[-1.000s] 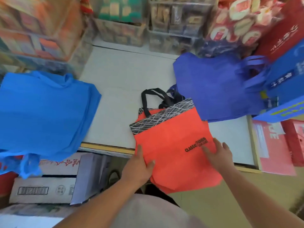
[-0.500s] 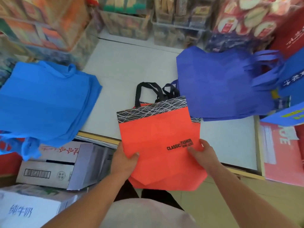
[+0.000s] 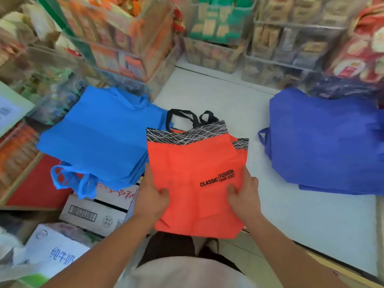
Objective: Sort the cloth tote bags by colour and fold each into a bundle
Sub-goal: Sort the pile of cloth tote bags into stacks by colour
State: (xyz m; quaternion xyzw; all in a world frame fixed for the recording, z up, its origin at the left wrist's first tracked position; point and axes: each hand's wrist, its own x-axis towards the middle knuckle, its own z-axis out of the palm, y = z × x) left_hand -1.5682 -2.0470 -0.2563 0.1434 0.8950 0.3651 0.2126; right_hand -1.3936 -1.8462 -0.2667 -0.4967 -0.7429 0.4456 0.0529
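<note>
1. My left hand (image 3: 152, 196) pinches the left edge of the orange tote bag (image 3: 195, 163) - thumb on the front face, fingers tucked behind the cloth.
2. My right hand (image 3: 244, 196) pinches the right edge the same way, thumb just under the black "CLASSIC FASHION" print.
3. The bag sits front and centre, its top over the white counter (image 3: 218, 94) and its bottom hanging past the near edge above my lap.
4. Its black handles (image 3: 182, 116) point away from me; a black band with white scribble lines runs along the top.
5. A second band corner (image 3: 241, 144) pokes out behind on the right - can't tell how many bags I'm gripping.
6. Light blue tote stack (image 3: 99, 138) is just left, touching the orange bag's edge.
7. Dark blue tote stack (image 3: 324, 142) is to the right, apart.
8. Cardboard boxes (image 3: 93, 213) are low left; blurred snack bins (image 3: 212, 48) are at the back.
</note>
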